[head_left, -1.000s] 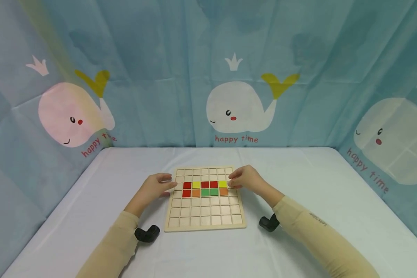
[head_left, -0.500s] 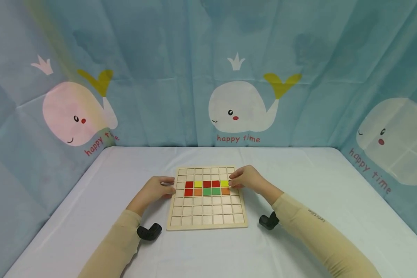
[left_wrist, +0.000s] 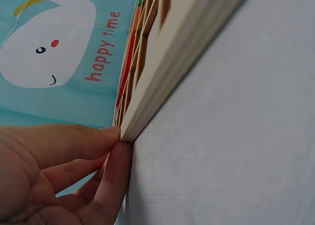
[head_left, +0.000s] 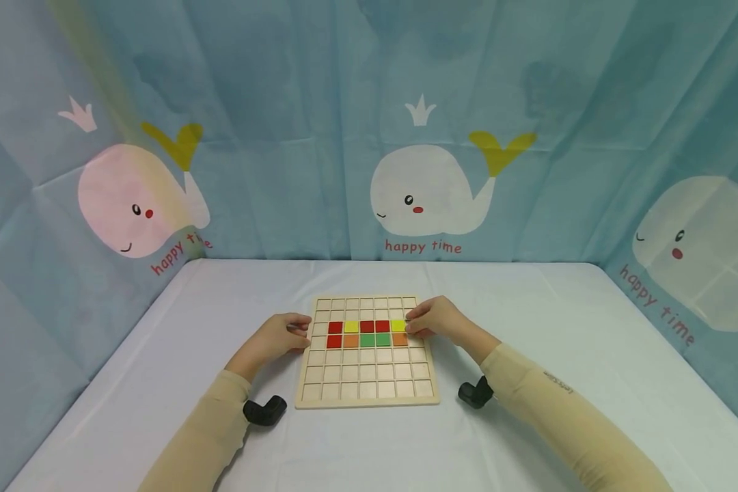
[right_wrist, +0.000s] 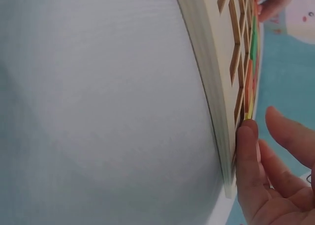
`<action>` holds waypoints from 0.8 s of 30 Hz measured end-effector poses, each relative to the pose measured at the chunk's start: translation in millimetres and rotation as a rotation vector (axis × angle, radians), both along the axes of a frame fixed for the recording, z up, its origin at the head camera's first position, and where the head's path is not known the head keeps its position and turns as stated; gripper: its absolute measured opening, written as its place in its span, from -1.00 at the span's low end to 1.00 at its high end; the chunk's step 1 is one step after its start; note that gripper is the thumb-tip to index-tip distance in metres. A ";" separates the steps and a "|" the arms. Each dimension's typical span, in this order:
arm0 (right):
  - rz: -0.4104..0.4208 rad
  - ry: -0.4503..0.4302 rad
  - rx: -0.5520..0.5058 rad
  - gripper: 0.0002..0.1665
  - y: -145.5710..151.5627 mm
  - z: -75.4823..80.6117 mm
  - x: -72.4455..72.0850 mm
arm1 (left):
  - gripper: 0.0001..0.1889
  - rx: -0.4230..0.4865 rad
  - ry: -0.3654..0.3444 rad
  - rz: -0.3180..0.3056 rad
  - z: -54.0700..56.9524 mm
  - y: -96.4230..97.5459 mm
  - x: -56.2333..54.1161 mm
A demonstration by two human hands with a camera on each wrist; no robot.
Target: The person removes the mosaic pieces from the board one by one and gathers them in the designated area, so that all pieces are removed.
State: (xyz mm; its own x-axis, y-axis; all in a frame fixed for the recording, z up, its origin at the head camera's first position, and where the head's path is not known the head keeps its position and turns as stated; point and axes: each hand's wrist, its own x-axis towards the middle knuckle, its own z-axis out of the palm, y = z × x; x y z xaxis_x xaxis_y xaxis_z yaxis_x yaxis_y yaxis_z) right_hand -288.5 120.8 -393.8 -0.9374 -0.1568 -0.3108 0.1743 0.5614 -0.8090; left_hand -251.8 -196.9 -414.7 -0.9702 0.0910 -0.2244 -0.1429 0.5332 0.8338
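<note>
A blue curtain [head_left: 283,68] printed with whales closes off the far side and both flanks of a white-covered table [head_left: 504,444]. My left sleeve [head_left: 199,427] and right sleeve [head_left: 559,410] slant in from the near corners, so both arms meet around the middle and leave the near edge of the work in sight. Between them the wooden grid board [head_left: 367,391] lies flat on the cloth, central and square to me, which I judge suits reaching it equally from either side.

My left hand [head_left: 272,338] is unclenched, its tips set apart along the board's left edge; I take that as a light stop against sliding. My right hand [head_left: 439,320] arches over the right edge from the far right, fingers loosely bent and pointing left. In the right wrist view one digit touches down by the yellow end while another stands free, so I am not pinching anything.

A black fitting [head_left: 265,411] juts below my left wrist, with its twin [head_left: 475,393] below the right.

Smallest are the coloured tiles [head_left: 367,326], seated in two adjoining rows. The far row's rightmost yellow tile [head_left: 398,326] sits right beside my right fingertips, which hide the cell past it.
</note>
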 end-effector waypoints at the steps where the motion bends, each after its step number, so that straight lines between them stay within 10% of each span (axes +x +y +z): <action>1: -0.002 -0.005 0.000 -0.71 -0.1 -0.3 -0.7 | -0.44 -0.004 -0.003 0.005 0.1 0.4 -0.1; 24: 0.009 -0.006 -0.031 -0.75 -4.2 -3.0 -4.4 | -0.46 -0.068 0.009 -0.005 -1.2 0.9 0.3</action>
State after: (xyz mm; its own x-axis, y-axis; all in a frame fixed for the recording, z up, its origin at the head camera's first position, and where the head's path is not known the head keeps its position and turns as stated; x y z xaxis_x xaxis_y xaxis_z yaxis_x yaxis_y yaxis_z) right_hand -293.0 116.6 -396.8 -0.9340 -0.1748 -0.3114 0.1745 0.5376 -0.8250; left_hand -251.5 -196.0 -415.9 -0.9718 0.0804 -0.2217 -0.1330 0.5894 0.7968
